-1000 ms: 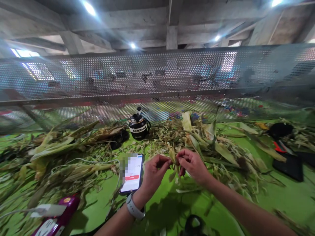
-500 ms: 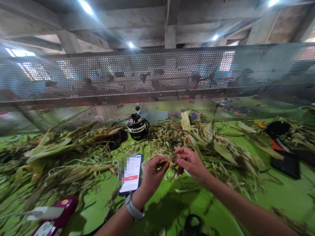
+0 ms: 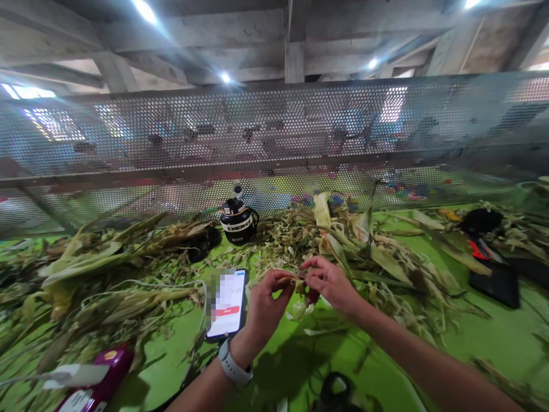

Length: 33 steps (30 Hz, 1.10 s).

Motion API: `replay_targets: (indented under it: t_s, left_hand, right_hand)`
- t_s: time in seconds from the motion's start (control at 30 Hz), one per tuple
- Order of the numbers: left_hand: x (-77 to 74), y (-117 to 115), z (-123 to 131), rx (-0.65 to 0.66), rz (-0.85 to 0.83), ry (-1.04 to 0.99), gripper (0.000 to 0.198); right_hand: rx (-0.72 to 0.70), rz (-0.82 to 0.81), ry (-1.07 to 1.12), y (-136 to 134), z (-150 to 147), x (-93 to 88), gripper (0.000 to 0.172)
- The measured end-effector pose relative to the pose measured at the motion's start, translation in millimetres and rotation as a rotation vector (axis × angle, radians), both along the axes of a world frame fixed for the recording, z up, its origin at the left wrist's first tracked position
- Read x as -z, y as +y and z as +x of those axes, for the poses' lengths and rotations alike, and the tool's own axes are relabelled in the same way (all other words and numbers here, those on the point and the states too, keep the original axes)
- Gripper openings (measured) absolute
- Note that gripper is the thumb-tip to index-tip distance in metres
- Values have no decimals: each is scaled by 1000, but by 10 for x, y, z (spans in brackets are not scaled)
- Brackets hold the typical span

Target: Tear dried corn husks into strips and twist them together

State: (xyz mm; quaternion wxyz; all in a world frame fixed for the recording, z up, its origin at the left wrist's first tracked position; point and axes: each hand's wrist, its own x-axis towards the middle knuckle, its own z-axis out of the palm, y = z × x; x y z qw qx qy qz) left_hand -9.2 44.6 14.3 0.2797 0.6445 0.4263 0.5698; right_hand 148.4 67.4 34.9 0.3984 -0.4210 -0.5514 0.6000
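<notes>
My left hand point(image 3: 269, 302), with a light watch on its wrist, pinches a small pale piece of corn husk point(image 3: 297, 282) between thumb and fingertips. Close against its right side, my right hand point(image 3: 331, 286) has thumb and index finger together at the same piece, its other fingers curled. The fingers partly hide the husk. Just beneath the hands lie pale husk scraps point(image 3: 300, 309) on the green table point(image 3: 283, 355). A heap of dry corn husks point(image 3: 386, 260) spreads behind and to the right of them.
A lit phone point(image 3: 227, 309) lies left of my hands, with a white cable beside it. A black jug point(image 3: 238, 222) stands behind. More husks point(image 3: 86, 269) and a purple power strip point(image 3: 103, 377) are on the left. A perforated metal screen point(image 3: 274, 131) crosses the back.
Both hands stay nearly in place, with small finger movements at the husk piece. The right fingers sit slightly closer to the left fingertips. The view has shifted slightly.
</notes>
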Motion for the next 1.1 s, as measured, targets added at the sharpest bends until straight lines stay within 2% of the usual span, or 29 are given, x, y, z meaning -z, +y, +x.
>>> replay_targets:
  t_s: [0.17,0.37,0.57,0.7,0.77,0.9,1.0,1.1]
  left_hand:
    - [14,8,-6,-31,-18,27,14]
    - [47,20,-25,-10,-18,15,22]
    - [15,24,-41,-37,-19,26,21]
    - [3,16,-69,-76,2,108,30]
    - [8,19,-84,-82,10,121,35]
    - [33,69,-118,-74,-28,80,38]
    - [68,132,-150,-101,-60,76,32]
    - [123,184,-176,-145,-51,162,25]
  right_hand:
    - [15,17,36,9,-9,24,34]
    - [12,62,46,5,-11,38,36]
    - [32,74,73,-9,-17,28,32]
    - [46,118,30,-6,5,38,27]
    - [70,201,-38,1,32,46,27]
    - [189,488,-294,14,105,28,32]
    - [259,672,-511,33,170,-4,34]
    - [246,810,-740,69,226,-8,29]
